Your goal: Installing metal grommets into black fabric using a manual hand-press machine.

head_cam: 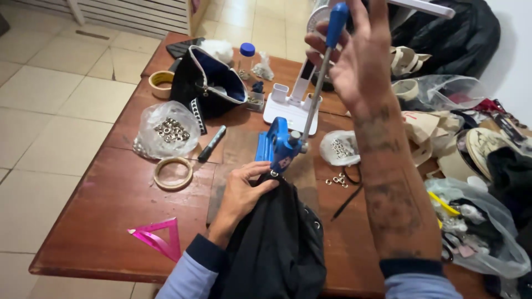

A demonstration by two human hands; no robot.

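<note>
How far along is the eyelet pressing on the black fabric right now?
Done: at least one metal eyelet already sits in the black fabric. In hand: the left hand holds the fabric under the blue hand press, and the right hand grips its raised lever. Left: this press stroke; loose eyelets lie beside the press.

I see a blue hand press [282,145] standing upright near the middle of the table [105,205], its long grey lever [317,88] raised and tilted to the right, ending in a blue grip high up. A black fabric [274,243], crumpled and dotted with small metal eyelets, lies on the near side, its far edge tucked under the press head.
</note>
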